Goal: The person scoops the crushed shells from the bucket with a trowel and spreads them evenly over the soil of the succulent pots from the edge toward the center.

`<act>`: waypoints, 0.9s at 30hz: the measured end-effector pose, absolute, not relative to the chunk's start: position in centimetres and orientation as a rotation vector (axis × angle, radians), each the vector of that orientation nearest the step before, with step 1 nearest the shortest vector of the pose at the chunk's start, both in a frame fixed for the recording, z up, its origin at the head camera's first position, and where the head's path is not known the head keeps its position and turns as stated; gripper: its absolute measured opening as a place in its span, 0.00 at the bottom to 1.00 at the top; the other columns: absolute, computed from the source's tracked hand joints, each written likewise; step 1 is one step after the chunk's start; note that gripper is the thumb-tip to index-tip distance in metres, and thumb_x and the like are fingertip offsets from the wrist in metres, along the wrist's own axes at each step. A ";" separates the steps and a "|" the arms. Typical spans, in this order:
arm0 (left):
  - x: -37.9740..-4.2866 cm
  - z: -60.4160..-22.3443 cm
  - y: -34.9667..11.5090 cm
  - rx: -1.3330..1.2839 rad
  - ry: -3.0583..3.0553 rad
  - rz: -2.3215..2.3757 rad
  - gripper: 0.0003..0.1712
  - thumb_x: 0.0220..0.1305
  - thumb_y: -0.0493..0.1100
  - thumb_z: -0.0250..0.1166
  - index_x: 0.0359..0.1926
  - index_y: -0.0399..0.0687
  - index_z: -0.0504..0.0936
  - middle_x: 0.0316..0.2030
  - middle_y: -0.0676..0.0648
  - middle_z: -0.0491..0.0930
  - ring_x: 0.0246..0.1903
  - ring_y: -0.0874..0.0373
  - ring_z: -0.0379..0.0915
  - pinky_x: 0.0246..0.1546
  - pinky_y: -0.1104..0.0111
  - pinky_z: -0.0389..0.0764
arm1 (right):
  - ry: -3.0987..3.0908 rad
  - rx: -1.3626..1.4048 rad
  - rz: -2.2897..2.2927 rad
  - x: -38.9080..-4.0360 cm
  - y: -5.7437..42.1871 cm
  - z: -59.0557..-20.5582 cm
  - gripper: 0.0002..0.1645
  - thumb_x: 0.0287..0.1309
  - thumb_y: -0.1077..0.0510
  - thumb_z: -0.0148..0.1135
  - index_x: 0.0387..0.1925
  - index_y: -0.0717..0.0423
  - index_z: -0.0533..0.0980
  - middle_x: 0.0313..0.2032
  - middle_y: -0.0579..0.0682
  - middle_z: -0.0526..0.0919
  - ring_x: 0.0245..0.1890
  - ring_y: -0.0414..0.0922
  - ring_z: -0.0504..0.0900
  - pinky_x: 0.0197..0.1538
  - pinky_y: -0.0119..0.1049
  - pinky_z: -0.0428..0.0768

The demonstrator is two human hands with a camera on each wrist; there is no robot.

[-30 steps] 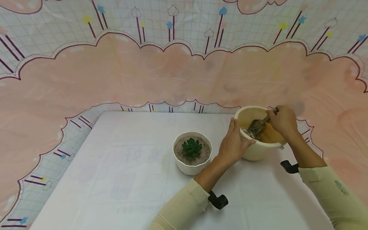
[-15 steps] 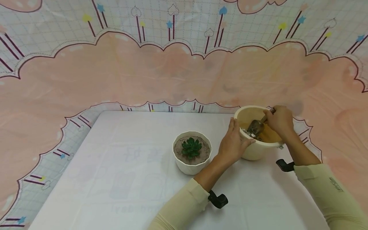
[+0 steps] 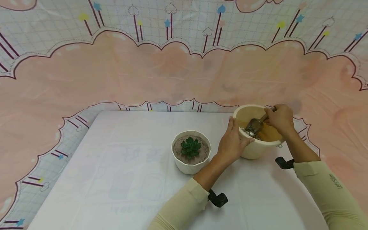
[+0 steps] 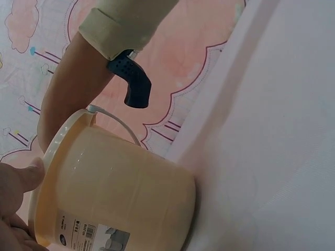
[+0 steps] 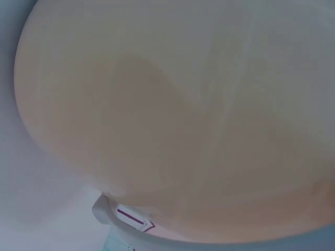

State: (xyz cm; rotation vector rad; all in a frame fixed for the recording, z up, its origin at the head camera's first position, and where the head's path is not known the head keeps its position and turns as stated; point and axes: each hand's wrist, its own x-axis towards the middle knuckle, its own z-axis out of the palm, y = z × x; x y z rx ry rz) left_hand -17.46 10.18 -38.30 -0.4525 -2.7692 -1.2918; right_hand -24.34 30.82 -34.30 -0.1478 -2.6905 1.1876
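Note:
A cream plastic bucket (image 3: pixel 254 151) stands at the table's back right, with a label (image 4: pixel 91 235) on its side in the left wrist view. My left hand (image 3: pixel 232 145) holds its near left rim, the thumb lying along the edge. My right hand (image 3: pixel 280 119) reaches over the far right rim and grips a small metal scoop (image 3: pixel 255 126) by its handle. The scoop's blade is down inside the bucket, at small grey and whitish loose pieces (image 3: pixel 257 138) near the left wall. The bucket's wall (image 5: pixel 157 115) fills the right wrist view, which hides the right hand there.
Left of the bucket stands a white faceted pot (image 3: pixel 189 168) with a green succulent (image 3: pixel 190 147) in grey-brown soil. The white table (image 3: pixel 120 179) ends just behind the bucket, before a pink patterned cloth (image 3: pixel 161 73). The bucket's handle (image 4: pixel 118 123) hangs at its side.
My right hand has shifted slightly left, and the scoop's blade with it, staying inside the bucket. The left hand keeps its hold on the rim. The view has drifted a little.

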 end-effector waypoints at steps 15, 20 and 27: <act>-17.4 -38.2 10.1 -0.443 -2.764 -1.317 0.57 0.68 0.57 0.73 0.84 0.40 0.51 0.83 0.42 0.48 0.72 0.50 0.67 0.60 0.60 0.79 | -2.686 -0.151 1.318 -25.0 30.7 -34.2 0.25 0.80 0.58 0.52 0.51 0.84 0.73 0.41 0.80 0.82 0.18 0.34 0.85 0.29 0.33 0.87; -17.5 -38.3 10.1 -0.433 -2.767 -1.320 0.57 0.68 0.57 0.73 0.84 0.41 0.50 0.83 0.42 0.48 0.72 0.50 0.67 0.61 0.60 0.79 | -2.682 -0.121 1.397 -25.4 30.6 -34.5 0.25 0.81 0.59 0.52 0.52 0.86 0.71 0.40 0.80 0.82 0.19 0.36 0.87 0.30 0.35 0.87; -17.5 -38.3 10.1 -0.439 -2.772 -1.308 0.58 0.68 0.58 0.73 0.84 0.42 0.51 0.82 0.42 0.50 0.71 0.51 0.68 0.59 0.61 0.80 | -2.691 -0.099 1.468 -25.5 30.7 -34.9 0.25 0.81 0.58 0.52 0.51 0.85 0.71 0.32 0.70 0.86 0.21 0.40 0.88 0.33 0.38 0.88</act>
